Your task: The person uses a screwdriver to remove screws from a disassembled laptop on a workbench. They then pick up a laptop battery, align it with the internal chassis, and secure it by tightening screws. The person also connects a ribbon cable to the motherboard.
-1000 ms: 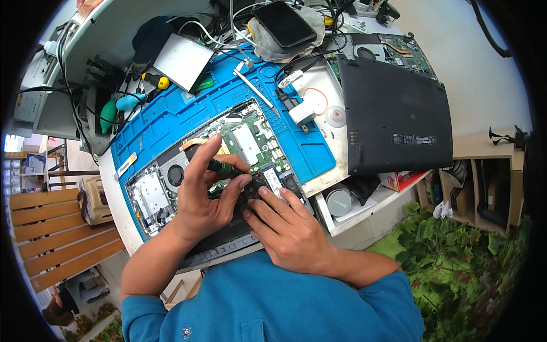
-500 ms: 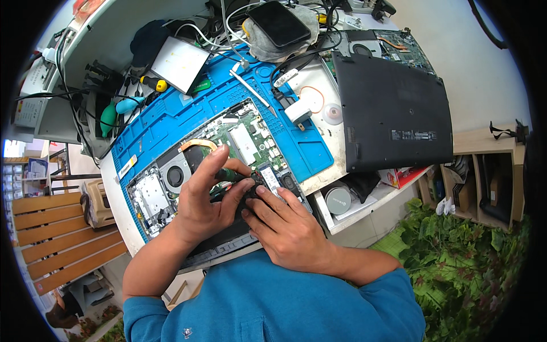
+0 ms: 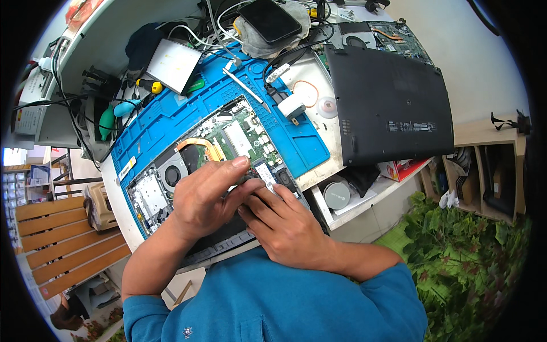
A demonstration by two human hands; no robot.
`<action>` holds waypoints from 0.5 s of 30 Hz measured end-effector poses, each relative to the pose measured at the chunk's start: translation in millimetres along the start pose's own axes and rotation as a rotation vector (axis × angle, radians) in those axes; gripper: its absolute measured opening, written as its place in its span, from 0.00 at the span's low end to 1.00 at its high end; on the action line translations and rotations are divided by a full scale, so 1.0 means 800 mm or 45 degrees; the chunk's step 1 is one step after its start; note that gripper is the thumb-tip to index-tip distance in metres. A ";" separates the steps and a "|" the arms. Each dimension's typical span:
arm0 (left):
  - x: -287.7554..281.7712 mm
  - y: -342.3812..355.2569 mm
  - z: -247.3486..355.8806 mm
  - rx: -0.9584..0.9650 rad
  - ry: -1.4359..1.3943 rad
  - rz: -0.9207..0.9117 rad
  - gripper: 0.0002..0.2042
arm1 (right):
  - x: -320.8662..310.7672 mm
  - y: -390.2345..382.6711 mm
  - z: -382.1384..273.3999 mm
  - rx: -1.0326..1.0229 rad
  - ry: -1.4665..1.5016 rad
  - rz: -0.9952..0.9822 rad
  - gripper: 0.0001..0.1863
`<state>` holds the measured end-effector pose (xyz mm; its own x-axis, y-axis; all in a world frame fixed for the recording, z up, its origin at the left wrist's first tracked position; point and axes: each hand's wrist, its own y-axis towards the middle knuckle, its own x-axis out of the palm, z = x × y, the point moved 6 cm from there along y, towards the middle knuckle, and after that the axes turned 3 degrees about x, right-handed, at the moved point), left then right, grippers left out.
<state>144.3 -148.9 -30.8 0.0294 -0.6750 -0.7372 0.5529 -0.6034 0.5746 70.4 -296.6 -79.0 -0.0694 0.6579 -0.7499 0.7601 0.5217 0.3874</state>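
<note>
An opened laptop point(image 3: 228, 142) lies bottom-up on a blue work mat point(image 3: 296, 142), showing its green board, copper heat pipe point(image 3: 199, 145) and fan point(image 3: 170, 171). My left hand point(image 3: 202, 196) hovers over the middle of the board, thumb and forefinger pinched on a small dark part point(image 3: 244, 181). My right hand point(image 3: 285, 225) comes in from the right with curled fingertips meeting the same spot, just below a narrow card point(image 3: 265, 171) in its slot. What its fingers hold is hidden.
A black laptop bottom cover point(image 3: 390, 108) lies to the right. A silver screwdriver point(image 3: 245, 85), a white adapter point(image 3: 290, 105), cables, a grey drive point(image 3: 174, 65) and hand tools point(image 3: 122, 108) crowd the back of the bench. Green plants point(image 3: 467, 268) stand at the lower right.
Both hands stay on the same spot of the board. My left forefinger has stretched further right over the dark part, and the view has shifted slightly.
</note>
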 end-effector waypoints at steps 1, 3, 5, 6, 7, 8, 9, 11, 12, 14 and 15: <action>0.000 0.002 -0.001 0.005 0.004 -0.011 0.43 | -0.002 0.001 0.000 -0.002 -0.003 0.001 0.24; 0.000 0.003 -0.002 0.003 0.015 -0.018 0.42 | -0.002 0.001 0.000 -0.010 0.002 0.000 0.24; 0.001 0.000 -0.004 -0.007 0.019 -0.011 0.42 | -0.001 0.000 0.000 -0.013 0.011 -0.002 0.24; 0.001 0.000 -0.003 0.001 -0.001 0.026 0.38 | -0.001 0.000 0.000 -0.015 0.014 0.000 0.24; 0.002 0.000 -0.003 0.009 -0.021 0.063 0.35 | -0.001 -0.001 0.000 -0.016 0.018 0.003 0.24; 0.002 0.000 -0.003 0.017 -0.041 0.099 0.31 | -0.001 -0.001 0.000 -0.018 0.022 0.005 0.24; 0.002 0.000 -0.004 0.029 -0.062 0.092 0.31 | -0.001 -0.001 0.000 -0.019 0.019 0.009 0.24; 0.002 -0.001 -0.005 0.054 -0.109 0.078 0.29 | -0.001 -0.002 0.001 -0.019 0.014 0.017 0.24; 0.002 0.002 -0.004 0.064 -0.095 0.005 0.32 | 0.000 -0.002 0.001 -0.016 0.012 0.019 0.24; -0.005 0.013 0.004 0.079 -0.065 -0.137 0.39 | 0.001 -0.003 0.002 -0.014 0.008 0.019 0.24; -0.008 0.016 0.005 0.070 -0.075 -0.152 0.38 | 0.000 -0.001 0.001 -0.012 -0.010 0.019 0.23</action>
<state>148.1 -154.0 -17.4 -0.0837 -0.6198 -0.7803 0.5028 -0.7023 0.5039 70.2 -297.7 -79.8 -0.0526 0.6615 -0.7481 0.7550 0.5167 0.4038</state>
